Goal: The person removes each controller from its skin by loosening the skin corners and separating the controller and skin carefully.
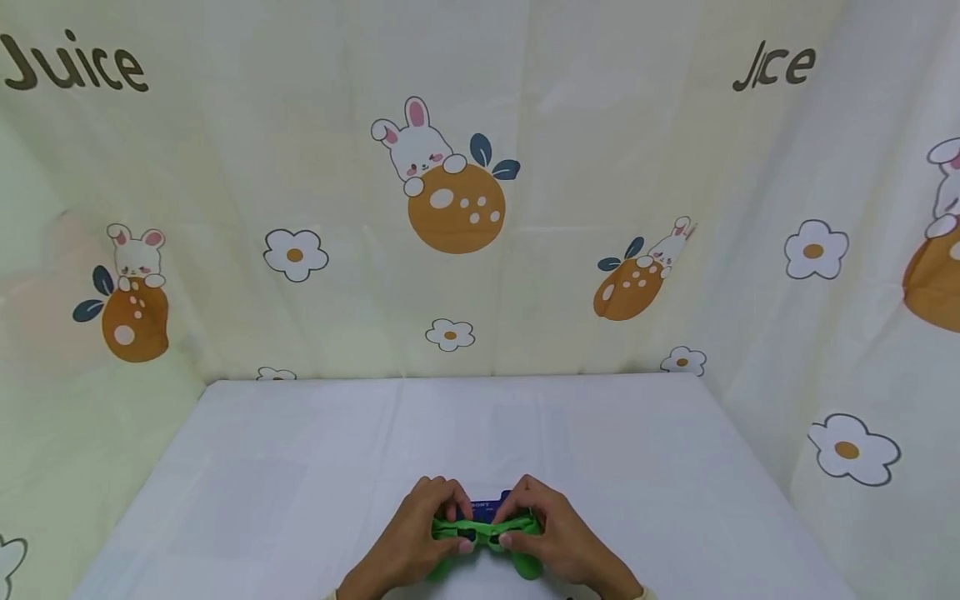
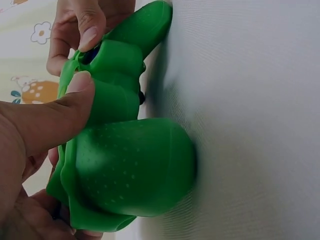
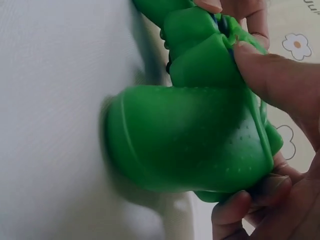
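A game controller with a blue body and "SONY" lettering sits near the front of the table, partly inside a green rubbery cover. Stretched edges of the cover run across the controller's middle, with dark gaps between them. My left hand grips the cover's left side, thumb on the near edge and fingers over the far side. On the other side, my right hand holds it likewise. Dotted cover grips show large in the left wrist view, resting close on the table. My fingers hide much of the blue body.
A white cloth covers the table. Behind and at both sides hangs a pale curtain printed with rabbits, oranges, flowers and lettering; its lower edge meets the table's back edge.
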Tool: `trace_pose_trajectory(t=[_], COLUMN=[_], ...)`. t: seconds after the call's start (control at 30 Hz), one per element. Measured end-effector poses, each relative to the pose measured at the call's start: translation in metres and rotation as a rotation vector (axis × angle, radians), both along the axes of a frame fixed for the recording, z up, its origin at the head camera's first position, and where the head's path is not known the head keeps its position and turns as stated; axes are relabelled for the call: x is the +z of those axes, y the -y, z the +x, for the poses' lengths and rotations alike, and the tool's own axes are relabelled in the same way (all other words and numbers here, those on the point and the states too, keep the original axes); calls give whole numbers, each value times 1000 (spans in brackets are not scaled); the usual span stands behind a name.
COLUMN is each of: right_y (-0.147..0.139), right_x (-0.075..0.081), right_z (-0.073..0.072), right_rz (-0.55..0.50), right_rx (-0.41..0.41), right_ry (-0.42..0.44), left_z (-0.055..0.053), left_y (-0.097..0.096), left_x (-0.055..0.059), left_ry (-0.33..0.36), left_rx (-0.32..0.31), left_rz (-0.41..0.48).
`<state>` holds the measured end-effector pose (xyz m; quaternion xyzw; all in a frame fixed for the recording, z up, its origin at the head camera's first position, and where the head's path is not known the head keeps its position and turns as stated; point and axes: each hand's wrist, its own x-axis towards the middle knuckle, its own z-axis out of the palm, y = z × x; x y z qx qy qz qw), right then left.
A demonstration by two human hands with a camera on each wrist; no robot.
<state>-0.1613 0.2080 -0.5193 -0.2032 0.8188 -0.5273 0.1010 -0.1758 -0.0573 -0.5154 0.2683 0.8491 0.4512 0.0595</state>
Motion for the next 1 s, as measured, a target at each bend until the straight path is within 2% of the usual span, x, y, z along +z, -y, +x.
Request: trace_pose_trajectory(t=[0.33, 0.73, 1.0], right_y=[-1, 0, 1], right_x=[-8, -6, -4], right_z=[0, -1, -1], right_rz=[-41, -73, -66], right_rx=[1, 24, 37], right_ry=[-33, -59, -61], left_z=[2, 3, 3], left_y=[1, 1, 2], left_x=[-6, -7, -11], left_ry=[-18, -144, -167], left_rx=[-14, -5, -15], left_rz=[12, -10, -21])
